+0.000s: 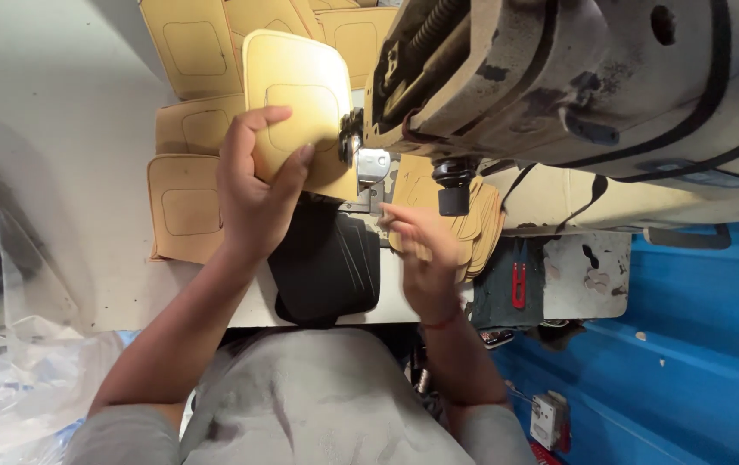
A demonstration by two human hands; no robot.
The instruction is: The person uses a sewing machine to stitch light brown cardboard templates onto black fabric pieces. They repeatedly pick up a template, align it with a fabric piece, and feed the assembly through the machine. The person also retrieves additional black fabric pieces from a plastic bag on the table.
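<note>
My left hand (253, 185) grips a tan leather panel (296, 99) with a stitched rounded rectangle on it, holding it upright against the presser foot (369, 168) of an old cream sewing machine (576, 82). My right hand (417, 245) is blurred, just right of the foot, with its fingers resting on a stack of tan pieces (481, 228). Whether it grips one I cannot tell. A pile of black panels (326, 267) lies under the foot, between my two hands.
Several more tan stitched panels (184, 202) lie spread on the white table (68, 129) to the left and behind. Red thread snips (518, 284) rest at the table's right end. Clear plastic bags (8, 362) sit lower left. A blue floor (697, 344) is on the right.
</note>
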